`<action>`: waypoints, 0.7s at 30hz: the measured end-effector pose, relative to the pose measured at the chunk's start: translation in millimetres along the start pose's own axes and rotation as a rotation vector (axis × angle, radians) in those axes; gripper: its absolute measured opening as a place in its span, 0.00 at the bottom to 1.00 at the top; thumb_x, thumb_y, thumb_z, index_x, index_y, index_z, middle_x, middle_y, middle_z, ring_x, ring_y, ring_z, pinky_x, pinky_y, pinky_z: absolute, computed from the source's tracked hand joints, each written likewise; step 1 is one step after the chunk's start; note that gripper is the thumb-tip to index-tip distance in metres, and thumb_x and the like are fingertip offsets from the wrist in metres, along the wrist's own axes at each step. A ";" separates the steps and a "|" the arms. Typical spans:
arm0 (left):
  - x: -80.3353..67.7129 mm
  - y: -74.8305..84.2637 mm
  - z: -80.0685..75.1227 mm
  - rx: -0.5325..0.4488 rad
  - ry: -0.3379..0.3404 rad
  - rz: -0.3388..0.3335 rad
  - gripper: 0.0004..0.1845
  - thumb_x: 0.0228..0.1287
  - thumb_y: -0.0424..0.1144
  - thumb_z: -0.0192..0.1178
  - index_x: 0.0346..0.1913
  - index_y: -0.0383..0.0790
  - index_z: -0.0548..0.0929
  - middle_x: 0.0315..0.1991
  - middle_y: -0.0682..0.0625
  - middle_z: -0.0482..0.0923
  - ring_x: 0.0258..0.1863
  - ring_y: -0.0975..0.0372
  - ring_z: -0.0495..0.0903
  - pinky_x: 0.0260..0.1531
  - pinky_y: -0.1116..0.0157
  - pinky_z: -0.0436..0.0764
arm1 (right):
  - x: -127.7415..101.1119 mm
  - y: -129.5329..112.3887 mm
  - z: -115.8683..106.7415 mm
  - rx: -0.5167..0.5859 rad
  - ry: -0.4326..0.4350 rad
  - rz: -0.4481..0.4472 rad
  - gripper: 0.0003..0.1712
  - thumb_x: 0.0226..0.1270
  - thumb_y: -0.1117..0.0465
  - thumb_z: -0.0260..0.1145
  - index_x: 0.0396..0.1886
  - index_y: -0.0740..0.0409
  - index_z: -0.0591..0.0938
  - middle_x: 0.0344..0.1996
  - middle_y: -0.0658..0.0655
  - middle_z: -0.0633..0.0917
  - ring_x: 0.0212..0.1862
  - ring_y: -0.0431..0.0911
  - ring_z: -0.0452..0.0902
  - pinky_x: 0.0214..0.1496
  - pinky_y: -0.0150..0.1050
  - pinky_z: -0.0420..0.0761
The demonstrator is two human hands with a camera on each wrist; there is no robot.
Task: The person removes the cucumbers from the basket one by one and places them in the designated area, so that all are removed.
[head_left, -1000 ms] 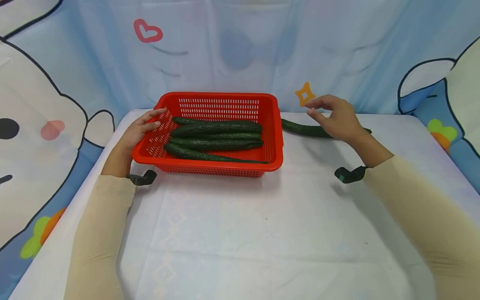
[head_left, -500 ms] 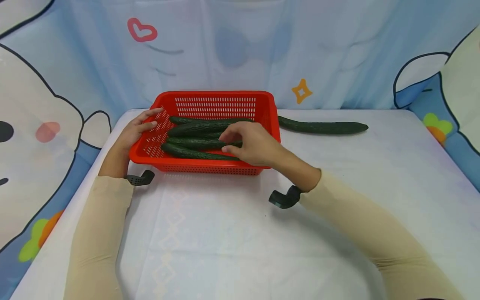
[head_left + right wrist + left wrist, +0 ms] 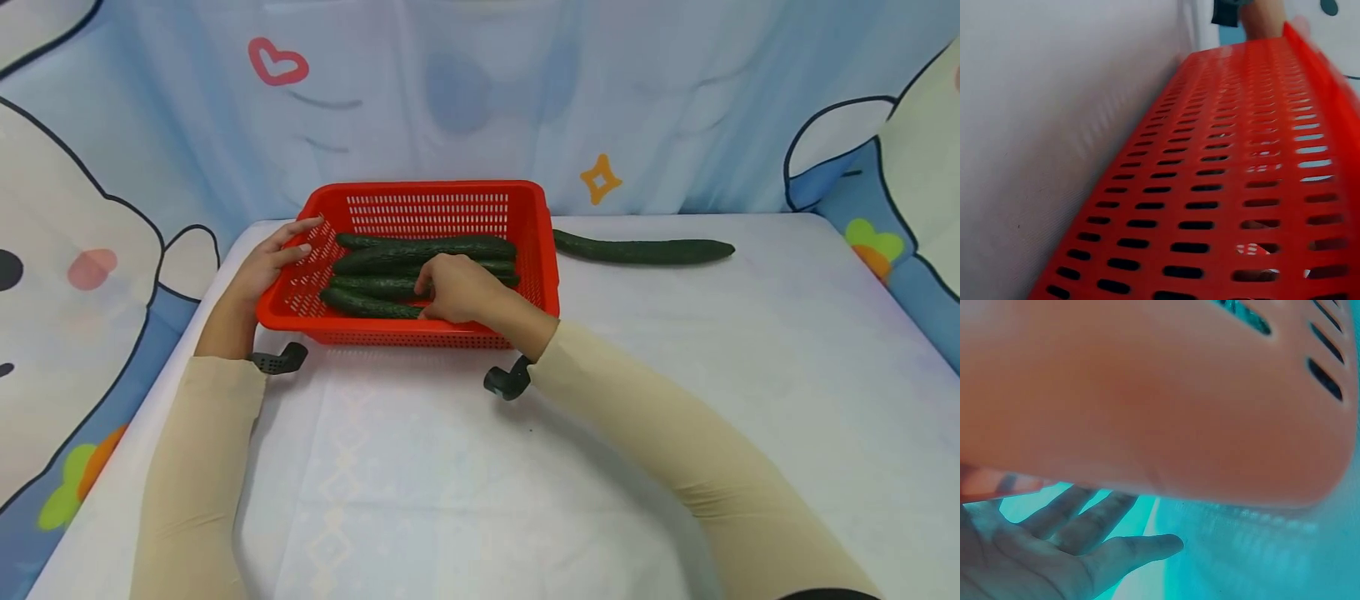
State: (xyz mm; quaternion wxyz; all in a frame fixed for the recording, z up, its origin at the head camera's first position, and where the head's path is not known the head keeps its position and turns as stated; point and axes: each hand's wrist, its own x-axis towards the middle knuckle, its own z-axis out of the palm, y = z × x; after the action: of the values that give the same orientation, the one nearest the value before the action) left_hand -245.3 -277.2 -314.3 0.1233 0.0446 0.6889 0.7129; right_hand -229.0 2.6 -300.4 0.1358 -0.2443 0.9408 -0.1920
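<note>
A red plastic basket (image 3: 408, 327) stands on the white tablecloth with several dark green cucumbers (image 3: 450, 244) lying lengthwise in it. At its left end my left hand (image 3: 262, 262) holds the rim, with a thumb and finger over the edge; in the left wrist view the other fingers (image 3: 1094, 519) show under the rim. My right hand (image 3: 461, 290) reaches over the front wall, its thumb and fingers bent around the front cucumber (image 3: 366, 304). Its fingertips are partly hidden in the head view. In the right wrist view, the basket's slotted wall (image 3: 1197, 206) covers most of that hand.
One more cucumber (image 3: 652, 251) lies on the table just right of the basket, near the back edge. A printed blue curtain (image 3: 660, 100) hangs right behind the table. Dark camera mounts (image 3: 508, 379) stick out from both wrists.
My right hand has moved left from above the lone cucumber, then down into the basket onto the front cucumber. The left hand stays at the rim. The view has shifted slightly.
</note>
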 end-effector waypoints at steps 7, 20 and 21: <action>1.2 0.6 -0.6 0.029 0.004 0.009 0.25 0.70 0.36 0.45 0.69 0.50 0.59 0.66 0.42 0.53 0.55 0.56 0.69 0.40 0.67 0.83 | 5.8 -0.1 1.7 -0.031 -0.052 0.038 0.21 0.60 0.50 0.64 0.50 0.54 0.80 0.44 0.52 0.83 0.43 0.44 0.77 0.52 0.41 0.78; 9.5 -8.7 -10.1 -0.032 0.004 -0.008 0.24 0.70 0.37 0.45 0.68 0.53 0.62 0.66 0.45 0.55 0.57 0.55 0.67 0.41 0.66 0.82 | 10.5 3.0 4.5 -0.064 -0.222 0.101 0.28 0.64 0.42 0.57 0.55 0.55 0.77 0.54 0.53 0.79 0.55 0.46 0.74 0.61 0.44 0.73; 8.2 -8.0 -9.4 -0.034 0.003 -0.010 0.24 0.70 0.37 0.45 0.68 0.53 0.61 0.66 0.45 0.55 0.57 0.55 0.68 0.41 0.66 0.82 | 10.6 3.0 4.4 -0.060 -0.237 0.105 0.29 0.64 0.41 0.56 0.56 0.55 0.76 0.55 0.53 0.79 0.55 0.46 0.73 0.61 0.44 0.72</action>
State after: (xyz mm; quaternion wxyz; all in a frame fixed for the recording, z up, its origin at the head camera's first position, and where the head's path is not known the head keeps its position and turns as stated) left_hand -254.5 -284.2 -323.5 0.1267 0.0379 0.6772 0.7238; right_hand -237.6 -1.7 -307.4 0.2487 -0.2195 0.9349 -0.1261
